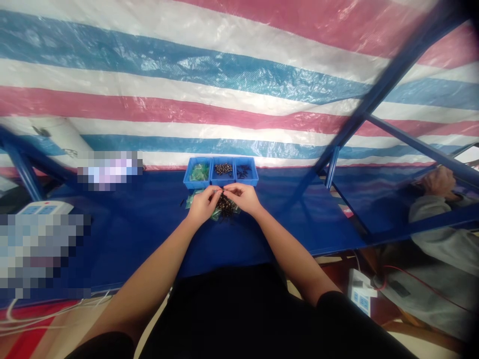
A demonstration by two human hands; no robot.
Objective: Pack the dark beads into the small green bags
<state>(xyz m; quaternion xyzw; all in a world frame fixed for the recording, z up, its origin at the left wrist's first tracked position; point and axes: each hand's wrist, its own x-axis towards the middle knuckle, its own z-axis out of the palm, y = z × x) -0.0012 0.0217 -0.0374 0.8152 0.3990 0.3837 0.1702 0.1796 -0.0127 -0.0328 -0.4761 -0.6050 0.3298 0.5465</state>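
Both bare forearms rise from the lower edge of the frame and converge at centre. The left hand [202,204] and right hand [245,198] sit knuckles up, wrists level, with their fingers [214,192] tip to tip and pinched closed on a small dark piece [223,190] held just above the blue surface [142,224]. Directly beneath the hands lies a pile of dark parts [226,207], with green bags [215,215] at its left edge. Just beyond, at centre frame, stand three blue bins [220,183] in a row, holding green bags, speckled parts and dark parts. A striped tarp [224,75] fills the upper frame. At far right is another person's hand [438,181].
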